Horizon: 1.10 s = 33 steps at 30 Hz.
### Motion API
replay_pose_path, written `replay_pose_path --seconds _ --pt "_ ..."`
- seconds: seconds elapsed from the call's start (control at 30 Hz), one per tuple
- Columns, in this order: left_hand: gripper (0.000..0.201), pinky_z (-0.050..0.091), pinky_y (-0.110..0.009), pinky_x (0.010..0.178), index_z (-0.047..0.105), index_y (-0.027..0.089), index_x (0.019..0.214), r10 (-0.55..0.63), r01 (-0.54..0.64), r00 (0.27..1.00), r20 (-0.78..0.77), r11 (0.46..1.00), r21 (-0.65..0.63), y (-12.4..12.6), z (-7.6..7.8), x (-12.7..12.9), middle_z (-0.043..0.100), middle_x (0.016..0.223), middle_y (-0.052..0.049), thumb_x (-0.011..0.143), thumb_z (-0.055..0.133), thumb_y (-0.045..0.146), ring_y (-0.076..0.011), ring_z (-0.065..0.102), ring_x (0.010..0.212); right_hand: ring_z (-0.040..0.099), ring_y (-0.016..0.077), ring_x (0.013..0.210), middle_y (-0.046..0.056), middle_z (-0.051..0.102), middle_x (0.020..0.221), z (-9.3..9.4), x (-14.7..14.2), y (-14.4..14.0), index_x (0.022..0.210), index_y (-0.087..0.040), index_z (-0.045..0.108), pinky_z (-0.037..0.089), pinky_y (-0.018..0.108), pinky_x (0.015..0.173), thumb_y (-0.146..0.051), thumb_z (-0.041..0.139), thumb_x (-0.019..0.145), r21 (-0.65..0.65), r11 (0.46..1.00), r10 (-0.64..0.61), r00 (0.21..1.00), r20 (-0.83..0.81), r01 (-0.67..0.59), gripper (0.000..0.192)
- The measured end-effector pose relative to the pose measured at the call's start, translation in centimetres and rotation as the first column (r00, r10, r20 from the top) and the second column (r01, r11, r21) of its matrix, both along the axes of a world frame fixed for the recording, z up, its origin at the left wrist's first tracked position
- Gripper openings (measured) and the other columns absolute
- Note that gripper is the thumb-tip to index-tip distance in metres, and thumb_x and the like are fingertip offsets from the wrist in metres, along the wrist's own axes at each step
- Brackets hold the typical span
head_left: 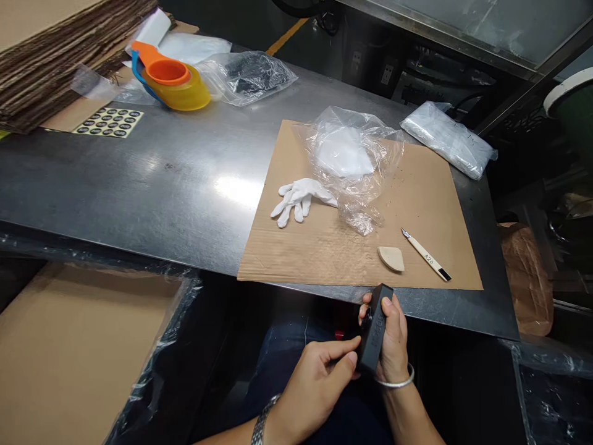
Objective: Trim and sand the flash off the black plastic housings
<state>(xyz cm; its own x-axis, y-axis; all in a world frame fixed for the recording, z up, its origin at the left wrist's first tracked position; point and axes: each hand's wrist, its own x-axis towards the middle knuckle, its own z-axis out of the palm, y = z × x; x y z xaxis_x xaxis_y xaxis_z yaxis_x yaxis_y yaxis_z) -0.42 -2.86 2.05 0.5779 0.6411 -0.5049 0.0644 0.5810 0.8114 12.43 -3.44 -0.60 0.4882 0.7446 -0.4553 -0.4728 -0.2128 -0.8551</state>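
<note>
Both hands' fingers grip a black block (374, 327) below the steel table (152, 179); cardboard sheet (324, 247) lies on top.

Both hands (352, 358) close together, fingers (393, 315) curled.

A grey metal surface (152, 185) fills the middle of the view, its sheen catching a bright overhead light. A sheet of brown cardboard (324, 247) lies flat on it. At the far left corner rises a stack of corrugated cardboard (50, 55). Beyond the surface the dark floor (241, 25) carries a yellow line (287, 36). A metal-framed glass panel (486, 25) stands behind, upper right.
</note>
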Motion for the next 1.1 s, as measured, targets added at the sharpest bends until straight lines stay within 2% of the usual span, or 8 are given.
replay_pose_path --seconds 0.27,0.4,0.77,1.1 --pt "0.039 0.051 -0.029 0.070 0.067 0.016 0.106 0.030 -0.030 1.000 0.002 0.998 -0.059 0.2 0.0 0.2 0.071 0.091 -0.009 0.078 0.058 0.041 -0.0211 0.062 0.079 0.053 0.0101 0.063 -0.001 0.057 0.084 -0.1 0.0 -0.2 0.102 -0.022 0.049 0.043 0.022 0.054 -0.040 0.053 0.081 0.056 0.998 -0.022 0.998 0.066 0.019 0.028" --pt "0.035 0.048 -0.026 0.065 0.069 0.015 0.102 0.065 -0.063 0.998 0.016 0.993 -0.102 0.3 -0.1 0.3 0.071 0.085 -0.008 0.077 0.060 0.037 -0.0178 0.060 0.074 0.053 0.0105 0.066 0.000 0.055 0.088 -0.1 -0.2 -0.6 0.111 -0.025 0.045 0.044 0.024 0.058 -0.038 0.052 0.083 0.109 0.994 -0.020 0.989 0.148 0.003 0.032" --pt "0.024 0.037 -0.022 0.060 0.071 0.013 0.086 0.134 -0.130 0.991 0.013 0.977 -0.169 0.5 -0.2 0.5 0.066 0.071 -0.003 0.071 0.064 0.030 -0.0115 0.050 0.063 0.053 0.0108 0.066 0.000 0.054 0.088 -0.2 -0.4 -0.8 0.114 -0.026 0.043 0.045 0.026 0.061 -0.037 0.051 0.083 0.145 0.989 -0.016 0.965 0.262 -0.023 0.033" --pt "0.026 0.028 -0.022 0.052 0.070 0.009 0.082 0.085 -0.089 0.996 -0.035 0.989 -0.115 0.2 -0.7 0.4 0.052 0.058 0.001 0.073 0.058 0.030 -0.0085 0.035 0.054 0.053 0.0103 0.066 0.000 0.055 0.088 -0.8 -0.4 -1.2 0.116 -0.026 0.041 0.045 0.025 0.060 -0.037 0.051 0.084 0.113 0.992 0.023 0.956 0.292 -0.059 0.035"
